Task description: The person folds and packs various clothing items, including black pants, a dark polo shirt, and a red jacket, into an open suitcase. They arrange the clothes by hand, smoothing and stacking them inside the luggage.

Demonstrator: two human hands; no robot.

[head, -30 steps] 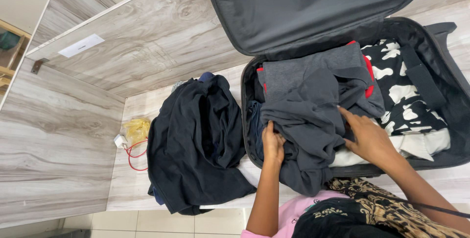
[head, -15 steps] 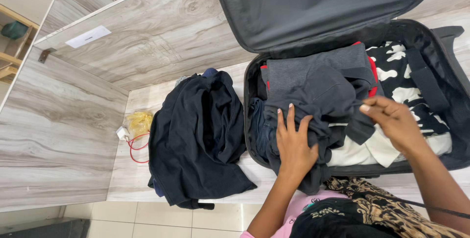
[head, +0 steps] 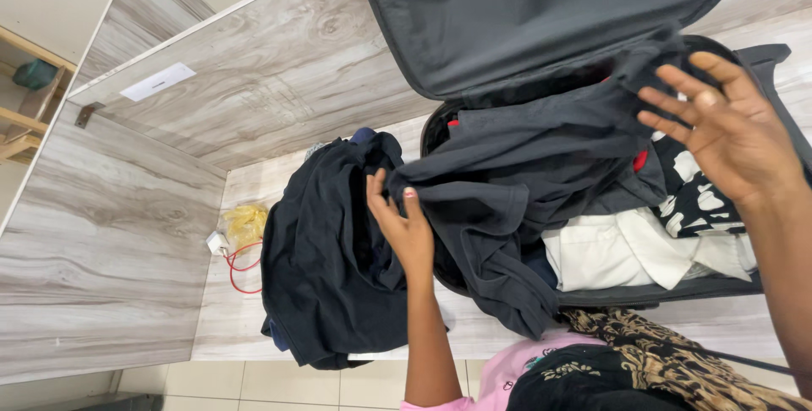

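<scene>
A person's left hand [head: 404,227] pinches one edge of a dark grey garment [head: 524,178] while the right hand [head: 734,128], fingers spread, lifts its far edge, stretching the cloth above an open black suitcase [head: 765,280] on a wood-grain desk [head: 245,183]. White and patterned clothes lie packed beneath it. Left of the case sits a heap of dark clothes [head: 334,254], with a red cable [head: 237,263] and yellow bag [head: 245,223] beyond.

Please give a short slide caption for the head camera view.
Both hands, left and right, lift a dark grey garment from an open suitcase.
</scene>
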